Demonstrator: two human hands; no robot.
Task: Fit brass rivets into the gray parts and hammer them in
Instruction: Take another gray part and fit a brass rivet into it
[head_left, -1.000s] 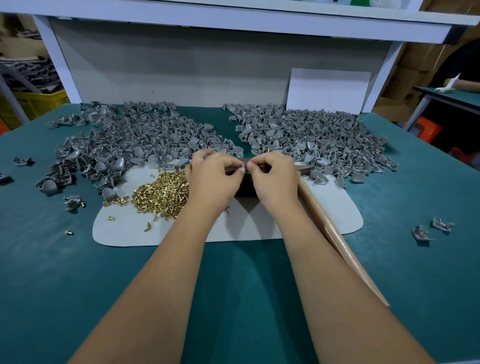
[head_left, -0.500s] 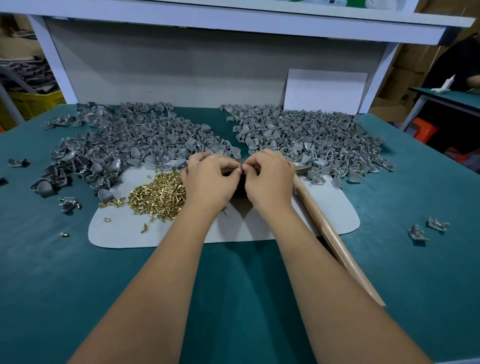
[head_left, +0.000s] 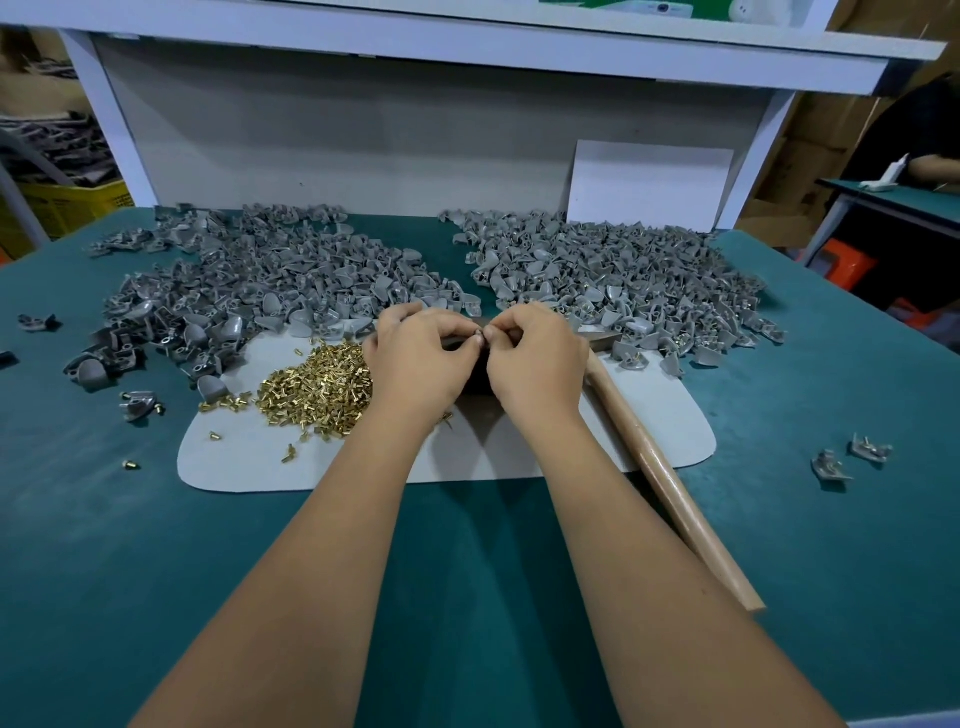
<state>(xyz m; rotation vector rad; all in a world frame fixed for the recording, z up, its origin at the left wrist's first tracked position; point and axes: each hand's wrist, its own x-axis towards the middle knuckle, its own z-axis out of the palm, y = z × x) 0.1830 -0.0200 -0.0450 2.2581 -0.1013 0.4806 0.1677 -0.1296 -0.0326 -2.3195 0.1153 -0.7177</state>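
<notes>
rivets (head_left: 317, 392), brass, heaped on pale mat (head_left: 519, 457) beside left hand (head_left: 415, 364) for quick picking; both hands, right hand (head_left: 535, 364) included, fingertips pinched together on something tiny over dark block, likely seating one; gray parts (head_left: 613, 280) piled behind, hammer (head_left: 670, 483) near right.

Two bare forearms, sleeveless up to the near edge of view; left hand (head_left: 415, 364) and right hand (head_left: 535, 364) ungloved (short, unpainted nails where visible).

2 heaps of parts (head_left: 270, 291) (head_left: 623, 280) are spread behind the fingers (head_left: 470, 338), rivets (head_left: 317, 389) heaped left, a hammer handle (head_left: 670, 493) laid right.
</notes>
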